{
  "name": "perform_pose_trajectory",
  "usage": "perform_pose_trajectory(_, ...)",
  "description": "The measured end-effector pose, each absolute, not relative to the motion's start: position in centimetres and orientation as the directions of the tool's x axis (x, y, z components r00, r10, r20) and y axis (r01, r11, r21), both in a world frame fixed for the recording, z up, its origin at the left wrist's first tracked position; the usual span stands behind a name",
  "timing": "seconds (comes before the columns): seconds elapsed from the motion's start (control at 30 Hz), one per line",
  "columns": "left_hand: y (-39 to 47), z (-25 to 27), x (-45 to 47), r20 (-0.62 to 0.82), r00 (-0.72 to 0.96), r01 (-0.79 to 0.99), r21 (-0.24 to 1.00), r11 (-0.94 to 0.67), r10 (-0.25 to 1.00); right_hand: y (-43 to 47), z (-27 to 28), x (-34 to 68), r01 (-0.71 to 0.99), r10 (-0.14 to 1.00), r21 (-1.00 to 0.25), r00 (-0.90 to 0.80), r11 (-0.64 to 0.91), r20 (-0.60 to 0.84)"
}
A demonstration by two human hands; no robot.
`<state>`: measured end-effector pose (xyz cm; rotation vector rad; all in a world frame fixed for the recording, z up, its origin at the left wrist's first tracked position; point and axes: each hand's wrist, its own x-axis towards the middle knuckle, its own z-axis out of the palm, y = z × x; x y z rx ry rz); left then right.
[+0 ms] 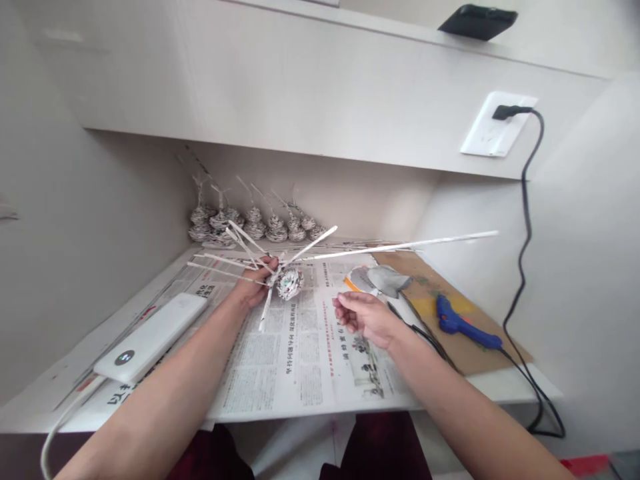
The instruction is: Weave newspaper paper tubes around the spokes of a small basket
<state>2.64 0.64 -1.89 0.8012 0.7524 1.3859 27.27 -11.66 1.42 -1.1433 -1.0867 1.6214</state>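
My left hand (pixel 257 280) grips a small woven paper gourd (pixel 291 284) by the spot where its strips spread out. Its rounded, tightly coiled end faces right, and rolled paper strips (pixel 245 240) fan out in several directions. One much longer strip (pixel 400 247) reaches far to the right. To the right of the weaving, apart from it, is my right hand (pixel 367 317), thumb and forefinger drawn together and the other fingers curled. Nothing shows between those fingers.
Newspaper (pixel 273 373) covers the desk. Finished woven gourds (pixel 255 227) line the back. A white power bank (pixel 150 337) lies at left. At right, a blue glue gun (pixel 465 323) rests on cardboard (pixel 480 353), its black cord (pixel 523 253) rising to a wall socket (pixel 499 125). A grey cloth (pixel 387 280) is nearby.
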Motion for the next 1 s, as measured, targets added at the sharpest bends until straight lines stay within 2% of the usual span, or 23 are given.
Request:
perform_pose_trajectory(0.1, 0.6, -1.6, 2.5, -0.018, 0.02, -0.566, 0.824, 0.026, 1.0, -14.7, 1.8, 31.4, -0.144, 0.982, -0.973, -0.079, -0.179, -0.169)
perform_pose_trajectory(0.2, 0.5, -1.5, 2.5, -0.047, 0.007, -0.579, 0.814, 0.043, 0.999, -17.9, 1.7, 35.7, -0.03, 0.987, -0.993, 0.104, -0.118, -0.121)
perform_pose_trajectory(0.27, 0.5, -1.4, 2.4, -0.058, 0.032, -0.585, 0.808, 0.066, 0.998, -19.8, 1.2, 38.2, 0.07, 0.967, -0.993, 0.244, -0.096, -0.076)
perform_pose_trajectory(0.37, 0.4, -1.0, 2.0, -0.069, 0.01, -0.639, 0.767, 0.059, 0.998, -21.7, 0.4, 40.9, 0.126, 0.917, -0.986, 0.395, -0.113, -0.054)
perform_pose_trajectory(0.5, 0.0, -0.1, 1.4, -0.074, -0.032, -0.694, 0.719, 0.031, 0.997, -21.8, 0.3, 41.1, 0.144, 0.907, -0.982, 0.418, -0.121, -0.05)
perform_pose_trajectory(0.63, -0.1, -0.1, 1.1, -0.092, 0.003, -0.711, 0.7, 0.067, 0.996, -20.0, 1.2, 38.5, 0.33, 0.941, -0.941, 0.336, -0.079, 0.039)
perform_pose_trajectory(0.77, 0.1, -0.9, 1.2, -0.075, 0.052, -0.662, 0.744, 0.091, 0.996, -18.8, 1.6, 37.7, 0.642, 0.938, -0.766, 0.245, 0.031, 0.244)
perform_pose_trajectory(0.83, 0.3, -1.3, 1.2, -0.066, 0.076, -0.636, 0.765, 0.099, 0.995, -19.0, 1.4, 39.2, 0.768, 0.909, -0.64, 0.255, 0.018, 0.331)
perform_pose_trajectory(0.93, 0.5, -1.6, 1.2, -0.046, 0.117, -0.6, 0.793, 0.107, 0.992, -19.9, 0.5, 43.5, 0.898, 0.837, -0.411, 0.34, -0.154, 0.428)
perform_pose_trajectory(1.0, 0.7, -1.8, 1.3, -0.02, 0.165, -0.585, 0.803, 0.114, 0.986, -20.3, -0.4, 46.8, 0.929, 0.843, -0.238, 0.359, -0.283, 0.4)
